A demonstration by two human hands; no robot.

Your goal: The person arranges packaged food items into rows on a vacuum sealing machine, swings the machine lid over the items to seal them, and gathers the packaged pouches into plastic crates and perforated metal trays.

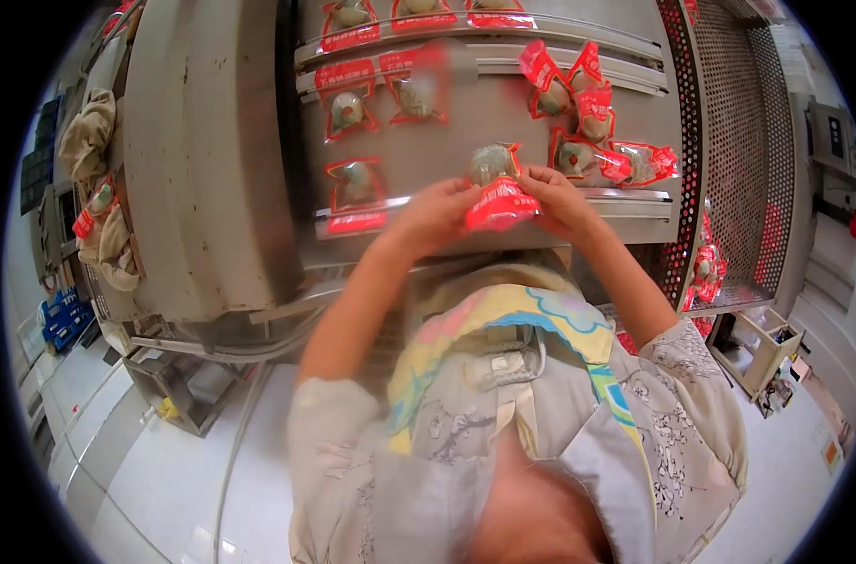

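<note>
Left hand (437,216) and right hand (563,201), fingers nearly closed, pinch opposite sides of a red-and-clear packet (503,203) with a rounded, grey-green item inside, held over the near edge of a steel bench (489,103). Spaced packets (349,111) lie along metal rails (635,207), while a loose cluster (593,115) sits to the right, beside a perforated metal tray (752,150)

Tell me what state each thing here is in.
Held packet: raised red-end-near, sealing unclear
Left hand: pinching its left side
Right hand: pinching its right side
Lone packet: lying left of the hands
Right-hand cluster: packets bunched together
Perforated tray: holding packets
Beige cloth: crumpled
</note>
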